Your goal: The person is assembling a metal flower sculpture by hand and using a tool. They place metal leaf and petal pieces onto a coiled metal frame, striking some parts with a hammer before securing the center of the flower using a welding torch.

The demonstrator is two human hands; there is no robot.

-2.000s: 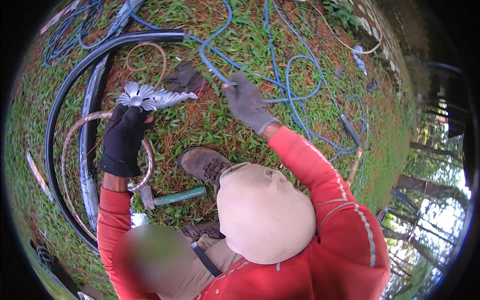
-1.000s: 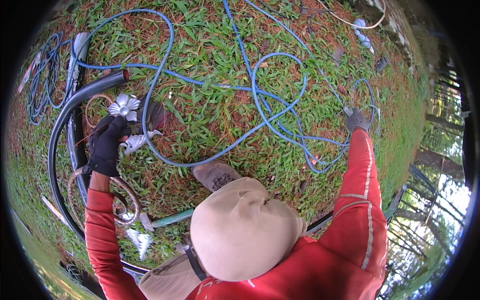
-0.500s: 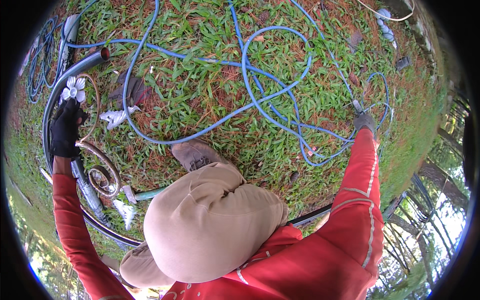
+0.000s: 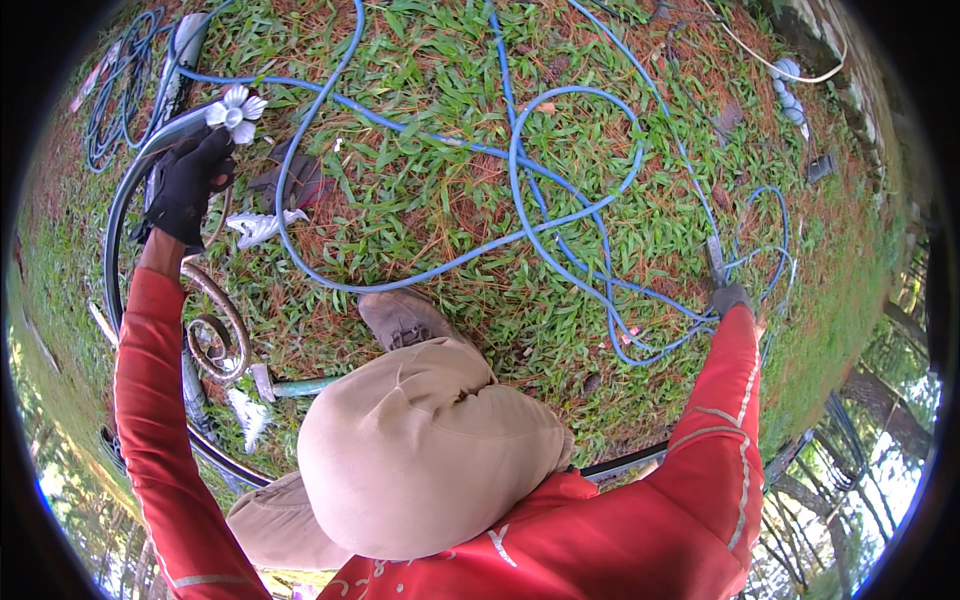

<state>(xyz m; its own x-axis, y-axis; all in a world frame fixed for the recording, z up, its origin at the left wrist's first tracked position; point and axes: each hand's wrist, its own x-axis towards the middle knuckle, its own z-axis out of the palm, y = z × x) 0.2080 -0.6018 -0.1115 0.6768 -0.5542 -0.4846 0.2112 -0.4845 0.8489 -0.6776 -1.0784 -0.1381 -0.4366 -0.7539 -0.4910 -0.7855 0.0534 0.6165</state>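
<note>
Since the previous frame, our left hand (image 4: pixel 185 185) has shifted the silver metal flower (image 4: pixel 236 113) to the upper end of the curved black pipe (image 4: pixel 114 248); its gloved fingers pinch the flower. Our right hand (image 4: pixel 732 298) grips the grey handle (image 4: pixel 716 260) meeting the thin blue cable (image 4: pixel 690 167).

Counts: two gloved hands, one black left hand (image 4: pixel 190 182) and one grey right hand (image 4: pixel 732 298); one silver metal flower (image 4: pixel 236 114), two silver metal leaves (image 4: pixel 250 418), one grey tool (image 4: pixel 716 260), one green-handled hammer (image 4: pixel 302 387). Also one curved black pipe (image 4: pixel 113 250), one rusty metal scroll (image 4: pixel 236 324), one dark cloth-like piece (image 4: pixel 305 180), one white cable (image 4: pixel 818 81), one lace-up boot (image 4: pixel 400 317) showing, two red sleeves (image 4: pixel 160 390). Blue line (image 4: pixel 385 287) too tangled to count.
</note>
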